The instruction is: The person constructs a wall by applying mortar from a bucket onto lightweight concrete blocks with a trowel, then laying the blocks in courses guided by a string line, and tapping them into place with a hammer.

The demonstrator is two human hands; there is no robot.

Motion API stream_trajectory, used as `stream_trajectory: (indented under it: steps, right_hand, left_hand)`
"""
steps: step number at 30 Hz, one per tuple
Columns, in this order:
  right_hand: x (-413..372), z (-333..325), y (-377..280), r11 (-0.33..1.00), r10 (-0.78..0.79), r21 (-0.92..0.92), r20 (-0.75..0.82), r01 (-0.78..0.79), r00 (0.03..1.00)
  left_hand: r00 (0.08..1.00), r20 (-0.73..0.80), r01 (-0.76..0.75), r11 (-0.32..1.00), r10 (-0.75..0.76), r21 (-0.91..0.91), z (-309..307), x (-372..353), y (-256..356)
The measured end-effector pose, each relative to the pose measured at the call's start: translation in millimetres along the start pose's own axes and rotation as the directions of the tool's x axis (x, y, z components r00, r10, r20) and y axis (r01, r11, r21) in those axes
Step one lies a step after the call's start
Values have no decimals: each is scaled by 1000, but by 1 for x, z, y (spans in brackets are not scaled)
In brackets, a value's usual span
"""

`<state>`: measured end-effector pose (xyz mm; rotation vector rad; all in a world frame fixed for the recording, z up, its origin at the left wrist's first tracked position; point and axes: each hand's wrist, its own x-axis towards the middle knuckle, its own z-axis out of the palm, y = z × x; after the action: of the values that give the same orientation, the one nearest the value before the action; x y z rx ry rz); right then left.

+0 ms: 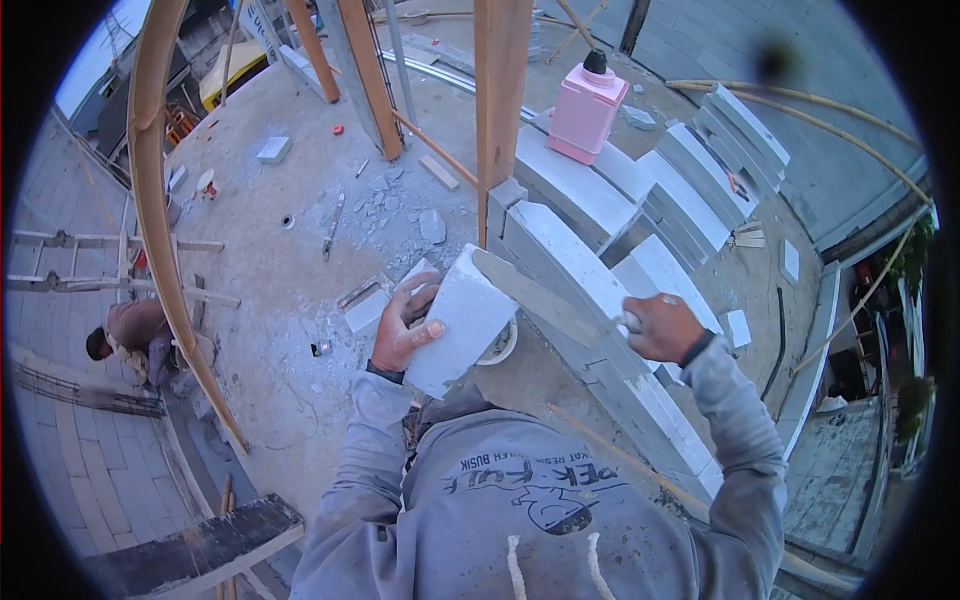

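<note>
"Dusty concrete floor (270,400) spreads out on this building site, with broken chips at about eleven o'clock. What else stands around?"

"An upright wooden post (502,90) at twelve o'clock. From just beyond it, a low wall (570,252) of pale blocks slants down towards four. Another person (138,322) bends low over at nine."

"And the left hand (405,320)?"

"It's just towards nine from the middle of the view, gripping a pale block (460,325), thumb on the broad face. That block is tilted, near the very centre, in front of the wearer's chest."

"So what does the right hand (660,328) do, out at three o'clock?"

"It's closed in a fist around a tool. Only a little of the handle shows; a long, flat grey blade (545,300) runs from there towards ten o'clock, across the low wall, to the block's upper right corner."

"Pressed against it?"

"They overlap at that corner, but I can't tell how firmly they meet."

"Anything close by?"

"A bucket (510,345), partly hidden behind the block, at about four o'clock from it. Farther off, at one, a pink jug (586,115) with a black cap stands on stacked blocks (570,185)."
</note>
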<state>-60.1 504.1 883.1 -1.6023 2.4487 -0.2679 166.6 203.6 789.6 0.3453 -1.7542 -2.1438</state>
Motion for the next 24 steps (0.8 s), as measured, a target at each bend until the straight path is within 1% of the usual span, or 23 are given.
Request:
stream_trajectory:
  steps: [1, 3, 5, 7, 8, 9, 11, 12, 14, 15, 16, 17, 18, 19, 21, 22, 24]
  right_hand:
    - [-7, -5, 1, 999, 20, -37, 45, -18, 999]
    - [-16, -11, 8, 998, 16, -65, 68, -11, 998]
    - [-18, -12, 6, 996, 27, -86, 93, -19, 995]
    - [-8, -16, -2, 981, 171, 104, -46, -165, 984]
    - [-1, -22, -8, 965, 196, 188, -60, -181, 979]
    - [7, -22, -13, 964, 202, 190, -62, -187, 977]
    - [22, -21, -20, 947, 172, 296, -151, -121, 973]
    - [30, -20, -21, 945, 184, 299, -158, -131, 970]
    - [44, -17, -21, 924, 159, 361, -54, -129, 986]
    - [47, -15, -24, 924, 169, 356, -61, -137, 984]
    - [51, -14, -26, 801, 204, 555, 101, -225, 974]
    - [56, -13, -27, 630, 193, 705, 265, -327, 945]
    - [62, -9, -29, 560, 195, 745, 307, -363, 932]
    - [69, -8, -33, 565, 197, 740, 309, -365, 930]
    - [83, -5, -46, 752, 259, 599, 114, -275, 959]
    - [90, 1, -47, 750, 261, 600, 117, -277, 958]
    - [107, 11, -49, 899, 225, 410, -133, -153, 965]
  left_hand:
    - [1000, -26, 8, 1000, -8, 8, -5, -2, 0]
    - [999, -50, 10, 1000, -9, 15, -12, -1, 4]
    - [997, -73, -35, 999, 33, -30, -16, 1, 11]
    - [998, -44, -36, 998, 34, -51, -13, 4, 20]
    - [999, -25, -39, 997, 37, -71, -12, 5, 22]
    - [999, -18, -37, 997, 36, -69, -11, 7, 22]
    - [999, 38, -32, 999, 33, -18, -7, 12, 22]
    - [998, 53, -32, 999, 32, -15, -7, 14, 19]
    - [998, 47, -30, 999, 29, 15, -6, 19, 11]
    - [998, 59, -35, 999, 34, 11, -6, 20, 8]
    - [998, 51, -34, 999, 35, -25, -6, 21, 6]
    - [999, 39, -32, 997, 35, -63, -7, 24, 5]
    - [998, 42, -35, 997, 38, -70, -9, 29, 6]
    - [997, 70, -13, 996, 20, -89, -13, 34, 7]
    - [996, 93, 14, 994, -4, -109, -22, 42, 6]
    - [996, 91, 23, 993, -13, -115, -27, 48, 4]
    - [995, 101, 30, 992, -18, -119, -41, 64, 1]
